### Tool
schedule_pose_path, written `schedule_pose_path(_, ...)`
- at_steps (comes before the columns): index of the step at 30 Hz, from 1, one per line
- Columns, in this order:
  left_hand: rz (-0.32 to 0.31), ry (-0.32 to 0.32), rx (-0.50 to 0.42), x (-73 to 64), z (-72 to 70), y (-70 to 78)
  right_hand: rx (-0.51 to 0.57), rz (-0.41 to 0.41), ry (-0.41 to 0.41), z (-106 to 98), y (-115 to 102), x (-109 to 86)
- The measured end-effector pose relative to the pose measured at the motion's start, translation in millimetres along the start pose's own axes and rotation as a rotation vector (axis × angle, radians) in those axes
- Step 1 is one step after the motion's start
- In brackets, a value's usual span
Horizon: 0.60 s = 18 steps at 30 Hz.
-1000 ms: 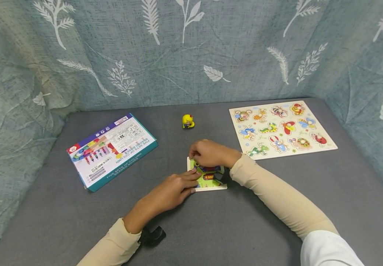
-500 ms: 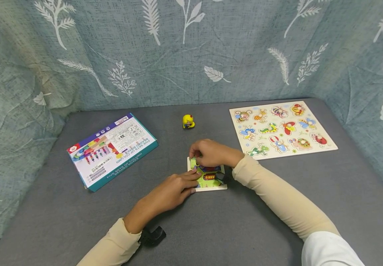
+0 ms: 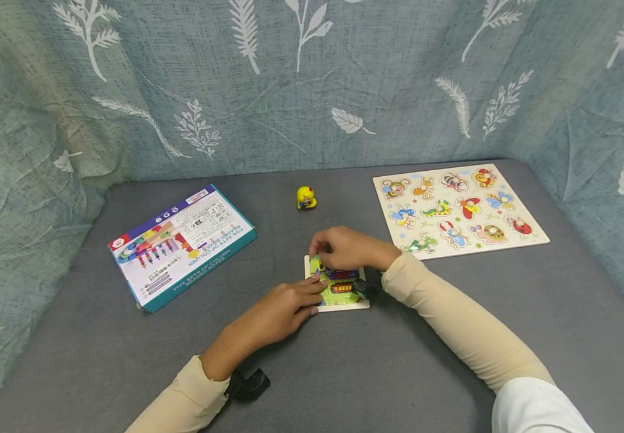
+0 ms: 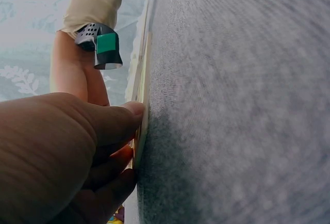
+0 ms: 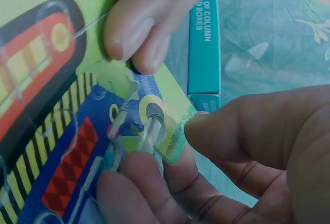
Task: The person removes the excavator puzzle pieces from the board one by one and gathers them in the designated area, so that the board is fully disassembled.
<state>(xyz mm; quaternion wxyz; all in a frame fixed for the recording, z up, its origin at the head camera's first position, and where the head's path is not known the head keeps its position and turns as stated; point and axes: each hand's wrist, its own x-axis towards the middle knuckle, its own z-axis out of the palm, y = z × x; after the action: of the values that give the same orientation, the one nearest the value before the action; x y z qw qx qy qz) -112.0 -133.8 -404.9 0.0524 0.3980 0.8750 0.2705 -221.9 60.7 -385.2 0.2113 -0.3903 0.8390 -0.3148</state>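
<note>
A small jigsaw puzzle (image 3: 342, 302) in a pale wooden frame, printed with a blue and orange vehicle on green, lies at the table's middle. My left hand (image 3: 285, 308) rests its extended fingers on the puzzle's left side. In the left wrist view, its thumb touches the board's edge (image 4: 147, 64). At the far left corner, my right hand (image 3: 344, 248) pinches a puzzle piece (image 5: 175, 97) between thumb and fingers. This green, blue and yellow piece stands tilted against its neighbours, with a gap along the joint. Left fingertips (image 5: 129, 38) press close beside it in the right wrist view.
Left of the puzzle lies a teal and white beaded toy box (image 3: 182, 246). A small yellow-haired figurine (image 3: 306, 198) stands behind the puzzle. To the back right is a wooden insect peg puzzle (image 3: 460, 210). A leaf-patterned curtain (image 3: 269, 120) hangs behind the table.
My right hand and wrist have shifted slightly to the right at the puzzle's far left corner, still gripping the piece. My left hand has stayed in place.
</note>
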Motion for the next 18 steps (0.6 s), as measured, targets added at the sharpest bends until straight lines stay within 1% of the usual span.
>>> schedule_pose_path(3,0.002,-0.001,0.005,-0.2,-0.1,-0.1,0.038,0.014,-0.011,-0.8,0.9,-0.5)
schedule_pose_path(11,-0.002,-0.002,0.012,-0.2,-0.6,0.0,0.111,0.020,-0.026,-1.5,7.2,-2.5)
schedule_pose_path(18,-0.025,-0.015,-0.002,0.1,-1.5,1.6,0.229,0.051,0.014,-2.8,8.9,-5.3)
